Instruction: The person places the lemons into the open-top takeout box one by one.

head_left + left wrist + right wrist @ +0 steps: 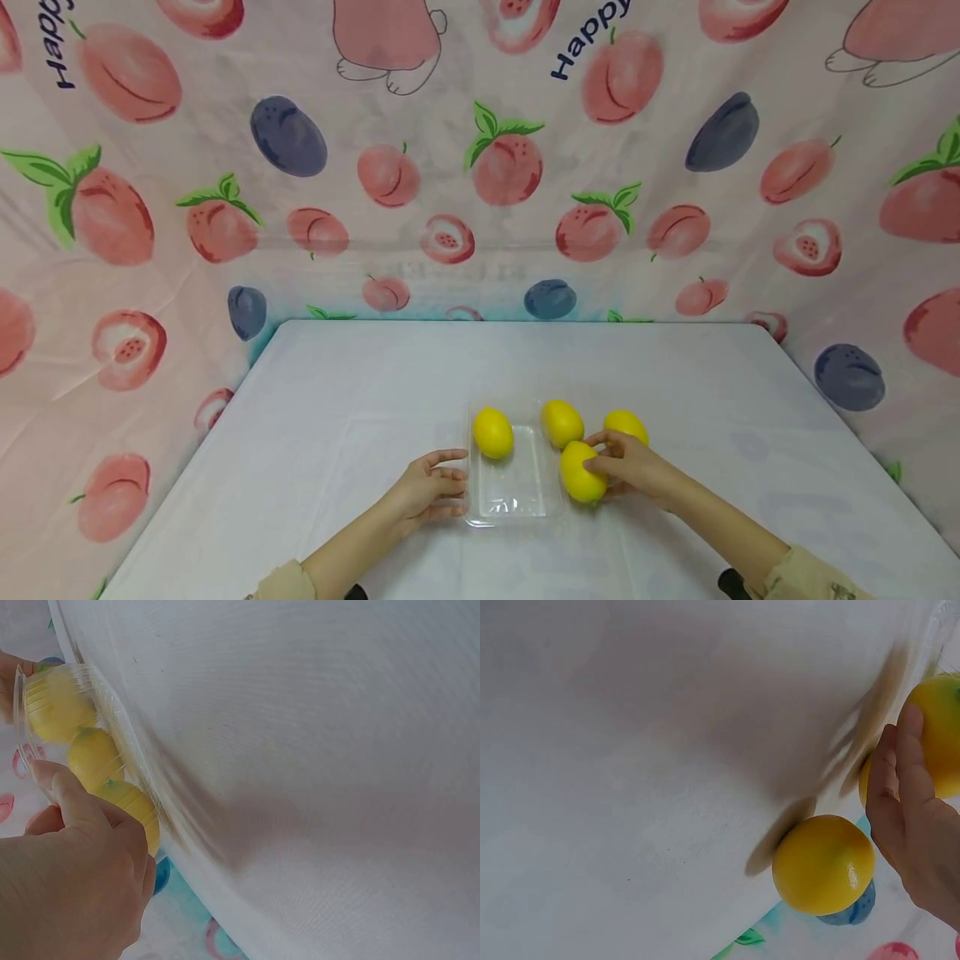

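Fingers of the right hand are clamped on a yellow lemon; fingers of the left hand are spaced apart, with their tips against the left side of a clear tray.

Backdrop: fruit-printed cloth, behind the table and along both sides.

Table: white-covered; supports the tray.

Tray: rectangular, transparent, positioned between the two hands.

Lemons: four, similar in size. One, the rear-left lemon, sits inside the tray toward its far end. The middle lemon is at the tray's right rim. The far-right lemon lies behind the right hand, partly covered by it. The gripped lemon is just beside the tray's right side; its contact with the table cannot be determined.
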Demonstrator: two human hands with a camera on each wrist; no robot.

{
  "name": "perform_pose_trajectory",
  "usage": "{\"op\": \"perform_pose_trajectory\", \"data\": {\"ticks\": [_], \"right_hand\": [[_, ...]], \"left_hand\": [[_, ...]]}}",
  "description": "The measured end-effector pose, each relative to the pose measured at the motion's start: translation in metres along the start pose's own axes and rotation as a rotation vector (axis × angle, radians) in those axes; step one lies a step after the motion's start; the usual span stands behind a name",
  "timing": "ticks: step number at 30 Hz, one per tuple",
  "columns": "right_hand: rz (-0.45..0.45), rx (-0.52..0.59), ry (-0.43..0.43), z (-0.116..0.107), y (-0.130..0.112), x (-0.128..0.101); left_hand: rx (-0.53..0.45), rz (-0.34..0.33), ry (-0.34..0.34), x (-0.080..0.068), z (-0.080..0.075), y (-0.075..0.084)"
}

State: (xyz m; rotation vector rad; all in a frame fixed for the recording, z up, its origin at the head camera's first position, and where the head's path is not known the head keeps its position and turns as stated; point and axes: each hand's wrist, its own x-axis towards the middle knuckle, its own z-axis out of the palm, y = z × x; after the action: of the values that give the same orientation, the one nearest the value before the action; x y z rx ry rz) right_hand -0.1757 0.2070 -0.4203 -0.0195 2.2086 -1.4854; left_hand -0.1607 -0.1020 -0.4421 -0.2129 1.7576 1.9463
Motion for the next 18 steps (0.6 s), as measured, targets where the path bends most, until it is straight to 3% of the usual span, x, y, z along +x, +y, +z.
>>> {"op": "perform_pose_trajectory", "data": {"ticks": [18], "right_hand": [[-0.020,0.008,0.017,-0.010,-0.010,0.000]], "left_hand": [[0.010,0.002,-0.007,-0.001,0.000,0.001]]}}
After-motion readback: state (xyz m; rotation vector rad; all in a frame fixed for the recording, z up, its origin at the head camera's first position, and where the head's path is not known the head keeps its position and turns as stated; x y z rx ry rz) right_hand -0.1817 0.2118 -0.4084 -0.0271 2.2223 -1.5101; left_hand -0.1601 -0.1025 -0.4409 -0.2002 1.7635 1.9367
